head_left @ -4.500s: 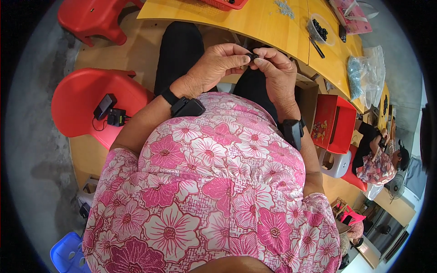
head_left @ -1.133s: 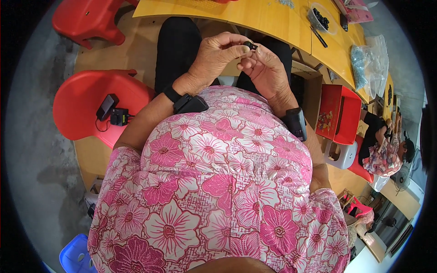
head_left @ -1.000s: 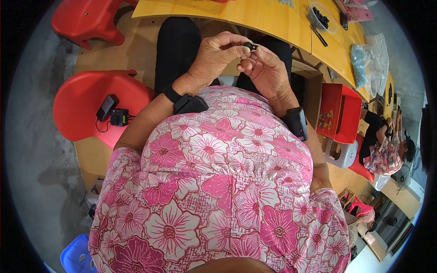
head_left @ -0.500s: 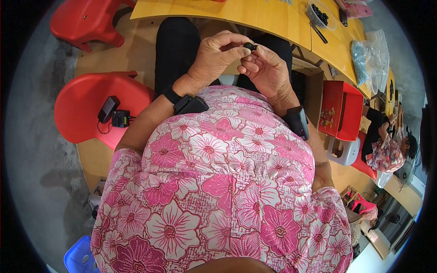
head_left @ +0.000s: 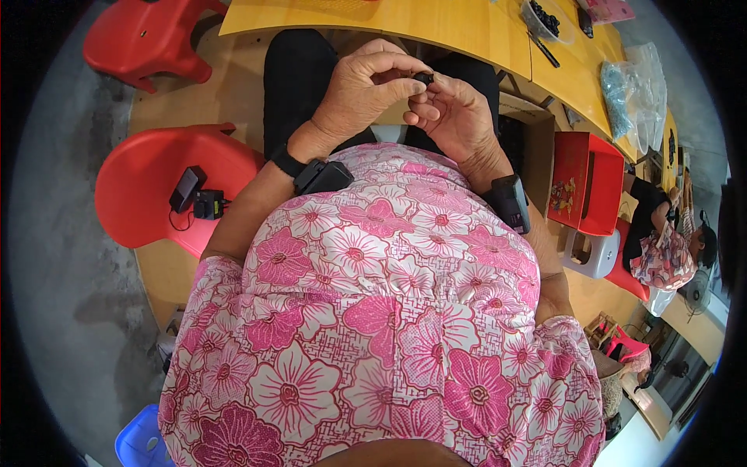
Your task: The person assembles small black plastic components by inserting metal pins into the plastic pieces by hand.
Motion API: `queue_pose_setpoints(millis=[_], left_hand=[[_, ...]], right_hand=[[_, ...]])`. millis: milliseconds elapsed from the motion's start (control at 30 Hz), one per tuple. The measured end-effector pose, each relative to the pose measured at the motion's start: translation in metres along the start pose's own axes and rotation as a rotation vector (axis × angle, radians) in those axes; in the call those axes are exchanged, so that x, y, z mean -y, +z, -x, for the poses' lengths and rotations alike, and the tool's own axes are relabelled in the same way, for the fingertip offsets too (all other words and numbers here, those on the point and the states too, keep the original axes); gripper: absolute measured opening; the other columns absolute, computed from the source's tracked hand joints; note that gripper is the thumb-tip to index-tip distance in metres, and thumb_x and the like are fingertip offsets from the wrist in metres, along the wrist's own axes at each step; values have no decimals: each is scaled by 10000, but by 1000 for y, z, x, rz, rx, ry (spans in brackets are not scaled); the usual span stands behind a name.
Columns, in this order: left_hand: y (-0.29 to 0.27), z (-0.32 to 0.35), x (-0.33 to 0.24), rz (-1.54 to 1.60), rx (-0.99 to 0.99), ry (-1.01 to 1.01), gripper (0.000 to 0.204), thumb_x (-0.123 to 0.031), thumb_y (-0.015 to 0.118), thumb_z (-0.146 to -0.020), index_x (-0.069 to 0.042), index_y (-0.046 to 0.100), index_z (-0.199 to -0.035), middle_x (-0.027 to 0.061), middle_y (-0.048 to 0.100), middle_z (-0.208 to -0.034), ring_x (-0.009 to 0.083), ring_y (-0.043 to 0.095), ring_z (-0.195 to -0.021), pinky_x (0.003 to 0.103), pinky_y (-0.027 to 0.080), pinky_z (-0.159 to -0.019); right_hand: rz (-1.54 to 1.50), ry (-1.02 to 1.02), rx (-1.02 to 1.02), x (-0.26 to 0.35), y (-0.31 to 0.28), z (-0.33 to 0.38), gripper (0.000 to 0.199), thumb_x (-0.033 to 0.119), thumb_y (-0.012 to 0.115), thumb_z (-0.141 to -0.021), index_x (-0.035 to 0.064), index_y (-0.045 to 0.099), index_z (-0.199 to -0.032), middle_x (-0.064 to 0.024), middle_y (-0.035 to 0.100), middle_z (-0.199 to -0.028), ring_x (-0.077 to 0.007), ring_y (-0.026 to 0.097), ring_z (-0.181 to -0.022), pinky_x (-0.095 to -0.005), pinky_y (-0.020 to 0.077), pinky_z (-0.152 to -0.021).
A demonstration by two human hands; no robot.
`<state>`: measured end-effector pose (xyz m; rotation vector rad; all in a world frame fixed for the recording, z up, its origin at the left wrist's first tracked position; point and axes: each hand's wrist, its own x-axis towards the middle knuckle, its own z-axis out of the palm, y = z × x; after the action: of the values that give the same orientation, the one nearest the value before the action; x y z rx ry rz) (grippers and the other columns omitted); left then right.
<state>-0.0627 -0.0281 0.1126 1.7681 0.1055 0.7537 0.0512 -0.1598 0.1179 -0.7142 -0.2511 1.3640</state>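
Observation:
Between the fingertips of both my hands is a small, dark, rounded piece (head_left: 423,78), held over my lap just short of the table edge. My left hand (head_left: 362,87) pinches it from the left with thumb and forefinger. From the other side, the thumb and forefinger of my right hand (head_left: 459,113) close on it, the remaining fingers curled. Fingertips cover part of the piece, so its exact kind is unclear. A black strapped device (head_left: 323,177) sits on my left wrist, and another (head_left: 510,204) on my right.
On the yellow table (head_left: 467,27) are a clear tub (head_left: 569,36) of black pieces, a black pen-like stick (head_left: 545,50) and a bag of pale blue bits (head_left: 615,101). A red box (head_left: 607,187) stands right; a red chair (head_left: 128,187) left. Another person (head_left: 661,253) sits far right.
My left hand has tilted slightly and lifted at the knuckles. The dark piece has shifted a little left and shows less between the fingers. My right hand has barely moved.

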Motion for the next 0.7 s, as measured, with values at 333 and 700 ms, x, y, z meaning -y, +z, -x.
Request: queue_pose_setpoints(millis=[333,700], left_hand=[[-1,1,1,-48,-1,0,170,-55,694,-749,-37,681,-917,22,590,-846,86,578,-718,195,476,-638],[-4,6,7,-34,59,-127,157,-43,658,-794,-3,658,-945,31,589,-893,72,570,-774,189,463,-669]], right_hand=[[34,27,67,0,0,0,278,269,515,-895,6,583,-955,-36,548,-733,-127,471,-594,-329,491,-665],[-2,108,92,1,-2,-1,273,298,489,-916,38,572,-924,-35,507,-746,-100,351,-542,-311,413,-633]])
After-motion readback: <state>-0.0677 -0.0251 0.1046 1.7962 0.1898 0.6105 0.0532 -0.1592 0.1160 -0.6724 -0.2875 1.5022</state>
